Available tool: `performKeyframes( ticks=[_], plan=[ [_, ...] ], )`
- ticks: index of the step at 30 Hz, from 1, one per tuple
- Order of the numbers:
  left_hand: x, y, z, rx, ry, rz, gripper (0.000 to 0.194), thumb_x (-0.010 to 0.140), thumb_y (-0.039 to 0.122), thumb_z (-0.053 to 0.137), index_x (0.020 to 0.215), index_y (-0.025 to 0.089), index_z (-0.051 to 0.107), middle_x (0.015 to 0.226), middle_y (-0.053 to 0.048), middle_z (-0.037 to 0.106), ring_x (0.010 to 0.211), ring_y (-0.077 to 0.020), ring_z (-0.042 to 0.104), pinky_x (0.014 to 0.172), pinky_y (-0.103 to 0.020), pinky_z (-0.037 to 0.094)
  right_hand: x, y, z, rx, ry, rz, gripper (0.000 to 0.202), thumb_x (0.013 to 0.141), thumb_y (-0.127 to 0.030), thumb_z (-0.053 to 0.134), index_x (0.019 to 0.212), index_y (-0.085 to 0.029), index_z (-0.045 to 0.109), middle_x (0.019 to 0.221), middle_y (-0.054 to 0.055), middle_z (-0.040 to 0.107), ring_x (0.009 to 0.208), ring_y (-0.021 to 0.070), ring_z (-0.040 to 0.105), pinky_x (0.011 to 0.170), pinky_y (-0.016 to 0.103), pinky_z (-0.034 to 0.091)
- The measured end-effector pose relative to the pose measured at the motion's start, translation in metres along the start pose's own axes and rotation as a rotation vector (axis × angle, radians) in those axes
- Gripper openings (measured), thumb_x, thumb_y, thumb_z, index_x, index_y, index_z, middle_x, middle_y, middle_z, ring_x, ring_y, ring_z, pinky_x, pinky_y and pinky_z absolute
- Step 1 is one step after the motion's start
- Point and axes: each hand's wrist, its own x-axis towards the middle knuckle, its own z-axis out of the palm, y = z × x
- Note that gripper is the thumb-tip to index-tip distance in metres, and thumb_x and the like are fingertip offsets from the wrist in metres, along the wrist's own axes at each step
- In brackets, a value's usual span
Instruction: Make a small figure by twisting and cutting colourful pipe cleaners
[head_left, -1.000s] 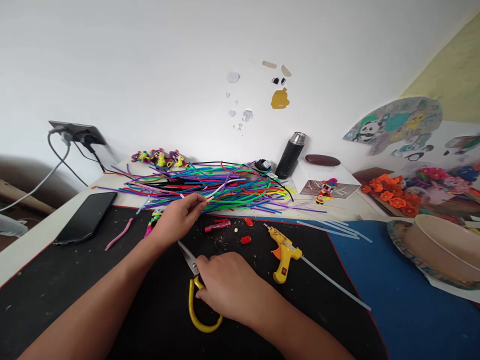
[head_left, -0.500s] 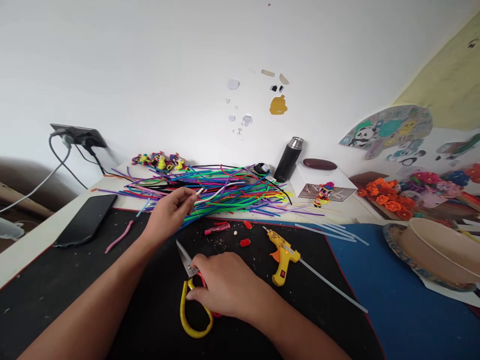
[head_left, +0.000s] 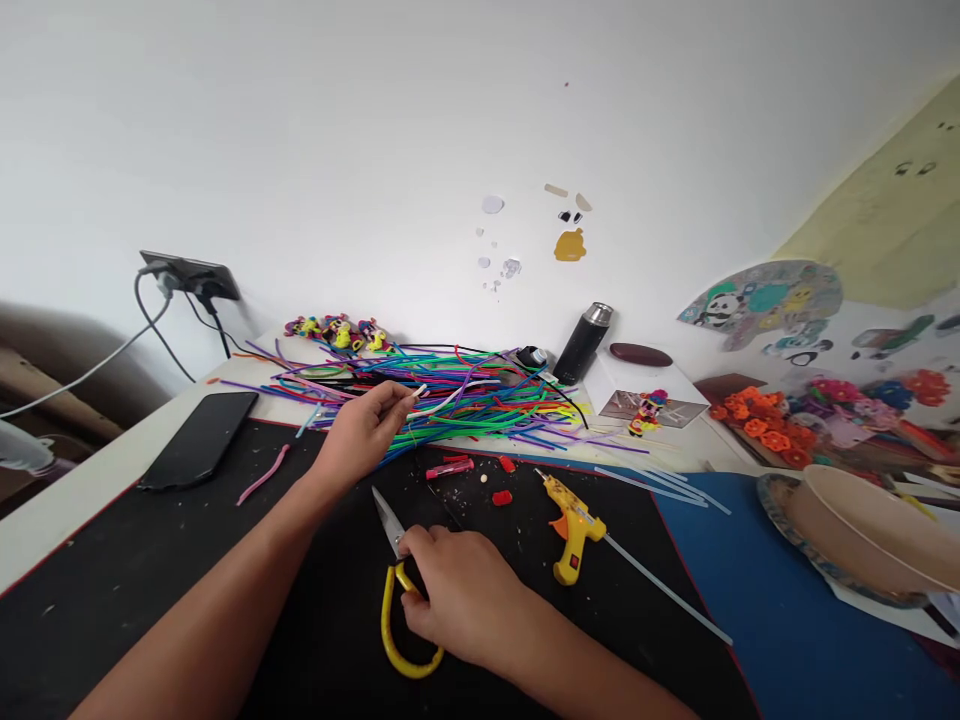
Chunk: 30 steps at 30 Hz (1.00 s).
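Note:
My left hand [head_left: 365, 428] is closed, pinching a short white chenille stem piece [head_left: 420, 390] between thumb and fingers, over the front of a heap of coloured chenille stems [head_left: 480, 410]. My right hand [head_left: 466, 592] grips scissors [head_left: 391, 522] low over the black mat, the blades pointing up and left. The yellow handle loop shows below the fingers; the other loop is hidden by the hand. To the right of that hand lies a yellow hot glue gun [head_left: 571, 527] with a long clear glue stick [head_left: 667, 590] out of its back.
A black phone [head_left: 199, 440] and a pink stem [head_left: 262, 475] lie left. Red bits [head_left: 502, 497] and a pink tube [head_left: 450, 469] sit mid-mat. Behind stand a black flask [head_left: 581, 345], a white box [head_left: 609, 378] and small figures [head_left: 341, 332]. A bowl [head_left: 877, 530] is at right.
The camera view has shifted, so the scene sits slightly lower and further right. Both hands keep their grips; the red scissor handle has gone out of sight behind the right hand.

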Motion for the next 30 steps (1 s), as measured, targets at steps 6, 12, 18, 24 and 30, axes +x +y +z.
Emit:
performKeyframes(
  ticks=[6,12,18,24,30],
  plan=[
    [0.002,0.001,-0.005,-0.066,0.031,-0.025,0.034,0.098,0.054,0.053,0.094,0.021,0.063,0.067,0.004,0.054,0.060,-0.0154,0.047,0.057,-0.026,0.035,-0.008,0.015,0.000,0.380,0.064,0.087,0.028,0.080,-0.025,0.073,0.107,-0.024,0.068,0.087,0.000,0.072,0.074,0.0171,0.067,0.067,0.025,0.047],
    [0.003,-0.002,-0.006,-0.145,0.074,-0.016,0.034,0.099,0.054,0.053,0.095,0.022,0.061,0.066,0.004,0.051,0.059,-0.0158,0.048,0.058,-0.027,0.037,-0.005,0.041,0.000,1.239,0.114,0.297,0.037,0.079,-0.043,0.081,0.095,-0.022,0.055,0.068,-0.008,0.056,0.045,0.0082,0.046,0.040,0.018,0.032],
    [0.004,-0.004,-0.002,-0.145,0.055,-0.061,0.037,0.097,0.058,0.055,0.091,0.022,0.060,0.066,0.004,0.052,0.059,-0.0153,0.047,0.056,-0.026,0.035,0.013,0.041,-0.024,1.576,0.310,0.292,0.040,0.076,-0.048,0.080,0.093,-0.021,0.055,0.061,-0.007,0.058,0.040,0.0071,0.041,0.037,0.018,0.026],
    [0.006,-0.007,0.003,-0.206,-0.139,-0.214,0.053,0.090,0.071,0.059,0.074,0.020,0.058,0.056,0.005,0.046,0.050,-0.0120,0.037,0.049,-0.025,0.028,0.038,0.045,-0.042,1.758,0.474,0.220,0.032,0.073,-0.043,0.077,0.084,-0.018,0.059,0.063,-0.002,0.064,0.043,0.0084,0.047,0.039,0.020,0.029],
    [-0.004,0.004,0.024,-0.699,-0.347,-0.406,0.056,0.077,0.072,0.077,0.075,0.018,0.061,0.054,0.008,0.039,0.044,-0.0060,0.024,0.043,-0.021,0.015,0.045,0.044,-0.038,1.816,0.582,0.146,0.032,0.074,-0.040,0.078,0.087,-0.019,0.058,0.062,-0.002,0.064,0.041,0.0090,0.048,0.037,0.020,0.025]
  ],
)
